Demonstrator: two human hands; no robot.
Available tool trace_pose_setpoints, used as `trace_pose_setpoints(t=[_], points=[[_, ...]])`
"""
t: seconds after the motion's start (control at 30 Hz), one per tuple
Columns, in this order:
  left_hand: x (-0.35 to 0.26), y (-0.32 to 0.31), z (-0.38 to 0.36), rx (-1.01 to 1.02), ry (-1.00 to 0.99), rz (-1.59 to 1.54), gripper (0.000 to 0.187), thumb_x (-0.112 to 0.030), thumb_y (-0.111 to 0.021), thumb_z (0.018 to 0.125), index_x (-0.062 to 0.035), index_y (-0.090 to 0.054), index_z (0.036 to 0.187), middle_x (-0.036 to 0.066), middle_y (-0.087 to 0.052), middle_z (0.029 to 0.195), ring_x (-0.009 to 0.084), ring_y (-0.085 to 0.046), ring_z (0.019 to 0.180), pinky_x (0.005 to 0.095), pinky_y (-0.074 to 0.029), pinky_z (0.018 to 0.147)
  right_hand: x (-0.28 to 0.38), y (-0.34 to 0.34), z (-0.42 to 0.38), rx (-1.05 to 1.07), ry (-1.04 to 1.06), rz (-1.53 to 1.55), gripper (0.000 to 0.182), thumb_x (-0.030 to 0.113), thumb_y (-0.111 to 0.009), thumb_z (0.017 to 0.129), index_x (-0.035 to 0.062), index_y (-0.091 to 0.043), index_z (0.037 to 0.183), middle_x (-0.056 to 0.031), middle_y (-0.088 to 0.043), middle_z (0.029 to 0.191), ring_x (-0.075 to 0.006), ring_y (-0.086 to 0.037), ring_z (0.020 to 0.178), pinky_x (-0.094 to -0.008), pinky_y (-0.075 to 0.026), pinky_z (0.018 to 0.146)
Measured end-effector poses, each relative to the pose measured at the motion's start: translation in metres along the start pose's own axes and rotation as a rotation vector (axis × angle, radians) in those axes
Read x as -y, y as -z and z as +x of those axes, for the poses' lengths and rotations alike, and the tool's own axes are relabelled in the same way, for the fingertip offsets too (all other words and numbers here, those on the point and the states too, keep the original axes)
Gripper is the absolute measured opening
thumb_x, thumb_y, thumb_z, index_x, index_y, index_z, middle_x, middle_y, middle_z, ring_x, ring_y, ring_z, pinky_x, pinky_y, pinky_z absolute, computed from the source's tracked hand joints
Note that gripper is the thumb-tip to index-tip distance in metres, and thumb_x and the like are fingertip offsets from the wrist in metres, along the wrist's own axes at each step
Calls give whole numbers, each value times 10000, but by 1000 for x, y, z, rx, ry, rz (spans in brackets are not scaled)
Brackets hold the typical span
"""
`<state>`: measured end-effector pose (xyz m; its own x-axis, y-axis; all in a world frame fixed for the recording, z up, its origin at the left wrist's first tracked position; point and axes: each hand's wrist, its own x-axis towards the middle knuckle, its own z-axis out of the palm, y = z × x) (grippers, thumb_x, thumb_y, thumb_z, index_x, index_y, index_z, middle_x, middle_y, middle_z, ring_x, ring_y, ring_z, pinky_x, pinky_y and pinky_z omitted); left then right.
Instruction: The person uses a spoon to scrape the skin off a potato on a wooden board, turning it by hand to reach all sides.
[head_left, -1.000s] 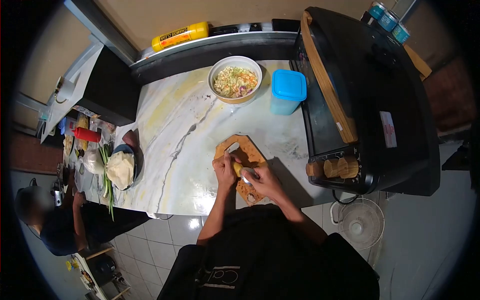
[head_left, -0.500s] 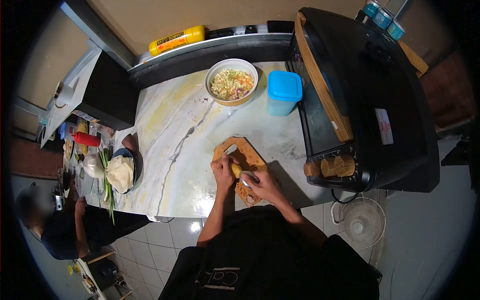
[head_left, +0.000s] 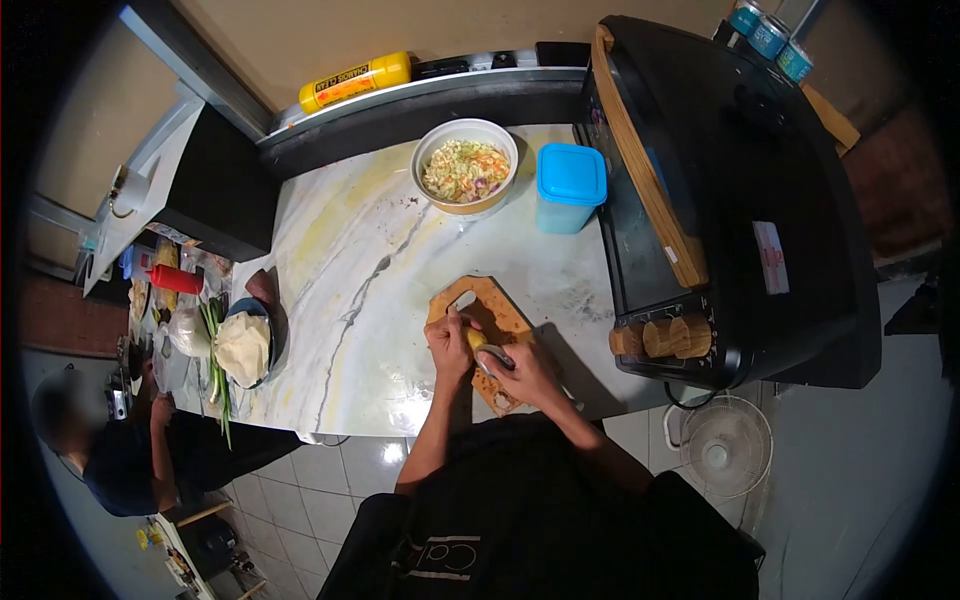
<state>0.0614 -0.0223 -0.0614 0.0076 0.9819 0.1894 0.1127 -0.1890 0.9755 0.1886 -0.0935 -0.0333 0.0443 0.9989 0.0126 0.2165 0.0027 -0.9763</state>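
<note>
Over a wooden cutting board (head_left: 510, 325), my left hand (head_left: 450, 342) is closed around a yellow-brown, elongated vegetable (head_left: 475, 339), whose kind I cannot make out. My right hand (head_left: 527, 375) grips a shiny metal tool (head_left: 492, 358) with a rounded end, possibly a spoon or peeler. That end is against or very close to the near end of the vegetable. Small brown scraps dot the board, and a pale brownish piece (head_left: 502, 399) lies at its near end. My fingers cover much of both held things.
A bowl of shredded vegetables (head_left: 465, 205) and a blue-lidded container (head_left: 571, 190) stand behind the board. At right is a large black oven (head_left: 760, 200). Wrappers in a dark bowl (head_left: 240, 350) and green onions (head_left: 218, 370) are at left, near another person (head_left: 120, 450).
My right hand and the metal tool have shifted slightly along the vegetable and the tool has turned a little. My left hand keeps its hold, and the view has moved slightly.
</note>
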Motion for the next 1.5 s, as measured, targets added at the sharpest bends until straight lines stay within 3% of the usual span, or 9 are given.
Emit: trace_pose_setpoints(t=[0.23, 0.33, 0.47, 0.5, 0.6, 0.73, 1.1, 1.17, 1.5], points=[[-7, 0, -1, -18, 69, -20, 556, -267, -404, 1030, 45, -623, 625, 64, -567, 542, 125, -489, 486, 292, -380, 494, -23, 8, -10, 45, 41, -295, 345, 279, -662, 895, -10, -595, 720, -79, -461, 516, -133, -400, 465, -343, -354, 450], [-5, -2, 3, -40, 27, -42, 559, -281, -406, 1031, 43, -624, 631, 58, -558, 535, 122, -478, 474, 292, -372, 483, -29, 11, -17, -16, -67, -178, 368, 358, -664, 863, -6, -652, 804, -186, -605, 649, -334, -632, 600, -393, -454, 526], [2, 1, -2, -16, 70, -55, 552, -283, -409, 1030, 40, -628, 641, 57, -557, 535, 123, -487, 477, 288, -377, 482, 8, 15, -6, 80, -114, -55, 338, 308, -647, 915, -11, -647, 803, -37, -485, 543, -80, -423, 516, -297, -371, 478], [5, 1, -2, -19, 67, -70, 549, -281, -409, 1030, 39, -629, 642, 58, -557, 535, 123, -493, 480, 286, -379, 483, 5, 9, -1, 61, -94, 52, 370, 316, -647, 918, -20, -621, 767, -33, -466, 540, -69, -399, 523, -292, -349, 470], [3, -1, -2, -39, 27, -69, 545, -274, -412, 1030, 39, -629, 640, 59, -559, 536, 123, -499, 482, 283, -383, 484, -19, 6, 4, 115, -215, -70, 386, 316, -644, 919, -30, -600, 755, -42, -458, 533, -69, -386, 522, -298, -335, 464], [-6, 1, -2, -26, 89, -61, 534, -261, -422, 1027, 43, -628, 640, 64, -571, 548, 122, -507, 488, 280, -387, 485, -33, 13, -16, 90, -90, -264, 400, 312, -635, 923, -33, -601, 725, -19, -466, 516, -68, -389, 514, -289, -328, 458], [0, 3, -1, 5, -60, 1, 496, -240, -482, 1005, 53, -618, 627, 75, -617, 584, 125, -529, 508, 280, -407, 506, -30, 5, 3, 105, -251, -80, 442, 330, -654, 914, -30, -564, 673, 20, -405, 537, -40, -358, 549, -286, -306, 446], [3, 4, -2, -19, 33, -53, 488, -228, -484, 1002, 52, -617, 625, 73, -617, 585, 123, -535, 511, 278, -409, 505, -49, 3, -12, 62, -217, 66, 447, 325, -655, 915, -34, -560, 666, 25, -413, 538, -42, -357, 547, -289, -303, 442], [2, 2, -1, 1, 41, -63, 461, -201, -485, 996, 47, -622, 632, 67, -608, 572, 117, -531, 511, 279, -411, 513, -14, 10, 0, 124, -219, -45, 389, 294, -639, 933, -37, -600, 733, 50, -445, 593, -36, -378, 577, -268, -318, 471]])
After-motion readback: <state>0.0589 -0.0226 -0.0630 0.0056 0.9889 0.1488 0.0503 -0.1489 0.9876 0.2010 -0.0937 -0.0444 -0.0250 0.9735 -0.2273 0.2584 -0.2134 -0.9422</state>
